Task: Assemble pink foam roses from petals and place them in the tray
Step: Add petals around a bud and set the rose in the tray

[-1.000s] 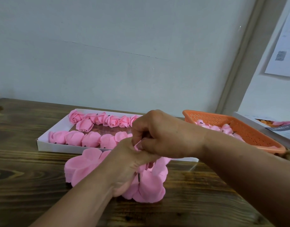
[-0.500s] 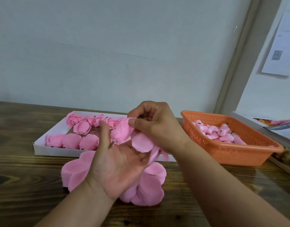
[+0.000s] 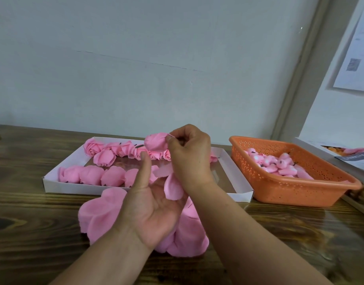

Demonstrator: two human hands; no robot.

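Foam bud (image 3: pixel 156 144), pinched in the right hand (image 3: pixel 190 156) above the tray's (image 3: pixel 53 183) far row, could slip; the left hand (image 3: pixel 154 206), palm up, loosely holds one petal (image 3: pixel 173 188), easily dropped.

A small craft or piecework station, set up indoors against a plain pale wall (image 3: pixel 136 58). A dark wooden table (image 3: pixel 23 233) holds a shallow white cardboard tray (image 3: pixel 53 187) of finished pink foam roses (image 3: pixel 90 147), an orange perforated plastic basket (image 3: pixel 296 192) of pink rose buds (image 3: pixel 284 163), and stacked loose petals (image 3: pixel 99 212) (batch handwork). A printed sheet (image 3: pixel 353 58) hangs at right.
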